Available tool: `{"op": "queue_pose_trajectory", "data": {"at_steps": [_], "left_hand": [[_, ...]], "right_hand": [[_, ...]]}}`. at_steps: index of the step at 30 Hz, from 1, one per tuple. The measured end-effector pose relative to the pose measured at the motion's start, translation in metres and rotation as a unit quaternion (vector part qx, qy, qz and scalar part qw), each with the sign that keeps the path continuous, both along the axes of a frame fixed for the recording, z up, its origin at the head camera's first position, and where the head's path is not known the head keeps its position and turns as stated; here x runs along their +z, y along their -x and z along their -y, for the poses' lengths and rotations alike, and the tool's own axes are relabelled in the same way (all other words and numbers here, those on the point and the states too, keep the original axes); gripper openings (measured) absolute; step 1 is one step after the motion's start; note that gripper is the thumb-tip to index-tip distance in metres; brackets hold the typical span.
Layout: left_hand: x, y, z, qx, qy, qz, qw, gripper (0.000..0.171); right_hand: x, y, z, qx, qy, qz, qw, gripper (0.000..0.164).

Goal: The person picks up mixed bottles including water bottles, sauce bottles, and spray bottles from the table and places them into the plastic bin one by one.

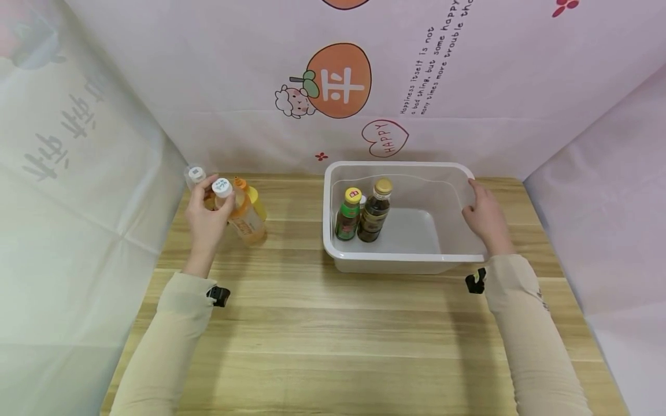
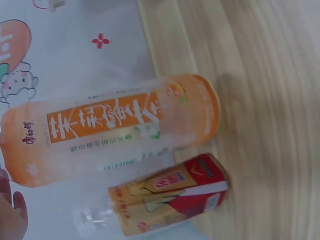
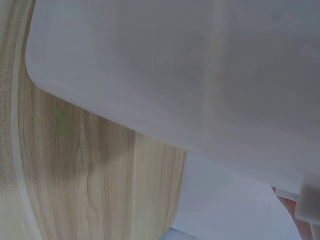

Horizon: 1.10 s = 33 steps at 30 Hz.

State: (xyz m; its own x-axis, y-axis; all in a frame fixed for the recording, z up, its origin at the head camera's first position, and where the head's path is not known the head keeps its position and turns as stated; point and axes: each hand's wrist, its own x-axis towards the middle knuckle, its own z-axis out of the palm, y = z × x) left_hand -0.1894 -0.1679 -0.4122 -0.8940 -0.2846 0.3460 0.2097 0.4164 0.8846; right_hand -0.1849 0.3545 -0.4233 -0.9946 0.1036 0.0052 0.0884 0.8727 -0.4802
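Note:
My left hand (image 1: 208, 219) pinches the white cap of a drink bottle (image 1: 247, 222) with an orange label. The bottle leans, its base toward the right, close over the table; in the left wrist view its label (image 2: 105, 132) faces the camera. At the far right end of a white plastic bin (image 1: 385, 263), my right hand (image 1: 488, 219) grips the rim, thumb inside. Inside the bin's left part stand a green bottle (image 1: 347, 221) with a yellow cap and a dark sauce bottle (image 1: 373, 219) with a gold cap. A white cap (image 1: 362, 200) shows partly behind them.
Beside the left hand stands a clear bottle (image 1: 196, 173) with a white cap; its red and yellow label (image 2: 170, 192) shows in the left wrist view. A yellow squeeze bottle (image 1: 257, 203) with an orange nozzle is behind the held bottle. Printed cloth (image 1: 234, 86) walls the wooden table (image 1: 312, 335).

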Motion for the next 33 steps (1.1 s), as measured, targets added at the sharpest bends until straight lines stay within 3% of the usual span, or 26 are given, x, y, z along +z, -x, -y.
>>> {"op": "queue_pose_trajectory", "data": {"at_steps": [7,22,33], "left_hand": [[0.016,-0.003,-0.011,-0.015,-0.001,-0.011,0.9998,0.049],[0.060,-0.004,-0.041,-0.042,-0.065,-0.003,0.9970,0.050],[0.089,0.000,-0.062,-0.073,-0.103,-0.039,0.9912,0.047]], "right_hand": [[0.000,0.000,-0.001,-0.002,-0.001,-0.001,1.000,0.068],[-0.001,0.001,-0.001,-0.006,-0.010,0.008,1.000,0.068],[-0.002,0.001,-0.002,-0.004,-0.009,0.010,1.000,0.068]]}}
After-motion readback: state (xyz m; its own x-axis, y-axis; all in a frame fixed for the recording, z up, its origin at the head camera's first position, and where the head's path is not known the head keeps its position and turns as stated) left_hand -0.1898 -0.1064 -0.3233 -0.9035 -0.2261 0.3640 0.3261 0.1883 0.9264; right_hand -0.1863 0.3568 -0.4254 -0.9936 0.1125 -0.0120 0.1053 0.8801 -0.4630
